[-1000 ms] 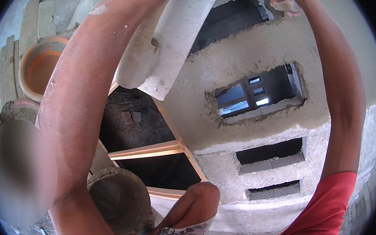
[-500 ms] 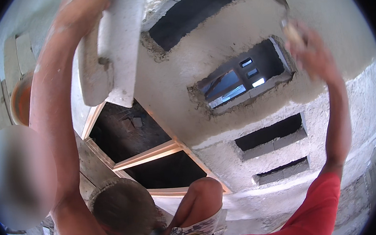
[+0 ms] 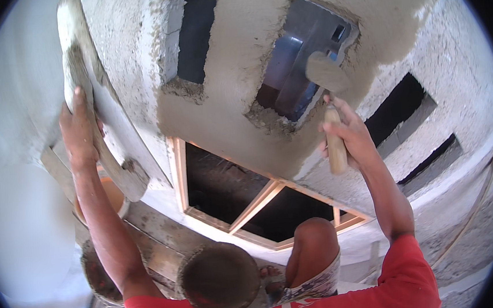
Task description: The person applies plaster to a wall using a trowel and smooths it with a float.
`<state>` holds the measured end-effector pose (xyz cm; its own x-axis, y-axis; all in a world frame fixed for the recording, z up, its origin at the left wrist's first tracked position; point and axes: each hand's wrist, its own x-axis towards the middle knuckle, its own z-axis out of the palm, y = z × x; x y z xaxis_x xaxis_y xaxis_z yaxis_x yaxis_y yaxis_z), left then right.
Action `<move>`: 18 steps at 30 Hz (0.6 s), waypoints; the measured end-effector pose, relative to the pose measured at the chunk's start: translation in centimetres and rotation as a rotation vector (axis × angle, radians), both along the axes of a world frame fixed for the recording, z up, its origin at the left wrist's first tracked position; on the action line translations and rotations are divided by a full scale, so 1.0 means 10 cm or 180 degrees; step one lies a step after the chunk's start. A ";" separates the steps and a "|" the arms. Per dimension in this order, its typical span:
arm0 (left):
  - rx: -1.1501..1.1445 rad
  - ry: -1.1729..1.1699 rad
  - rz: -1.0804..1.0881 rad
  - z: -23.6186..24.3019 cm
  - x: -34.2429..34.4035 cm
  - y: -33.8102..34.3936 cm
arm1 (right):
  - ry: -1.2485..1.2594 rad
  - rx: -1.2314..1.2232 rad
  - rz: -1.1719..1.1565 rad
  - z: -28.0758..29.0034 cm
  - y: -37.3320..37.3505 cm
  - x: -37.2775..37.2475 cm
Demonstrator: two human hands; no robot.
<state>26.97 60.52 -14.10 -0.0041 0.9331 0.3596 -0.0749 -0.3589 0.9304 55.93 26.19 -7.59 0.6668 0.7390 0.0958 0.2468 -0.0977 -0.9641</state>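
Note:
My left hand (image 3: 81,132) is closed around the handle of a long plastering float (image 3: 117,120), held upright at the left, its pale board smeared with mortar. Wooden-handled, the trowel (image 3: 335,144) sits in my right hand (image 3: 353,131), its fingers wrapped round the grip. The small rounded trowel blade (image 3: 327,71) points up, in front of the lower edge of a rough rectangular opening (image 3: 294,63) in the wall. Smooth damp mortar (image 3: 236,91) surrounds that opening. Whether the blade touches the wall I cannot tell.
A wooden frame (image 3: 256,202) with dark openings stands below the plaster. More block-edged openings (image 3: 396,107) pierce the rough wall (image 3: 423,41) at right. A mortar-crusted round container (image 3: 218,275) is by my knee (image 3: 314,238). An orange-lined bucket (image 3: 113,193) and planks (image 3: 156,256) lie left.
The view has shifted and turned. My right hand has brought the trowel from the upper right down and left to the opening. The float and my left hand now show lower and farther left.

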 end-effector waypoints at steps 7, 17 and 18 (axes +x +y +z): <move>-0.0045 -0.0166 -0.0331 -0.01 0.01 -0.08 | 0.0276 0.0547 0.0066 -0.11 0.38 0.54; -0.0019 -0.0032 -0.0326 -0.06 0.02 -0.06 | 0.0377 0.1363 0.0132 0.48 1.04 0.63; -0.0031 -0.0022 -0.0324 -0.06 0.04 -0.06 | 0.0383 0.1375 0.0122 0.52 1.07 0.63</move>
<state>27.35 59.92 -14.71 0.0886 0.9323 0.3508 -0.1169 -0.3400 0.9331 62.25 36.91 -2.39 0.6651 0.6727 0.3243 0.1259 0.3270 -0.9366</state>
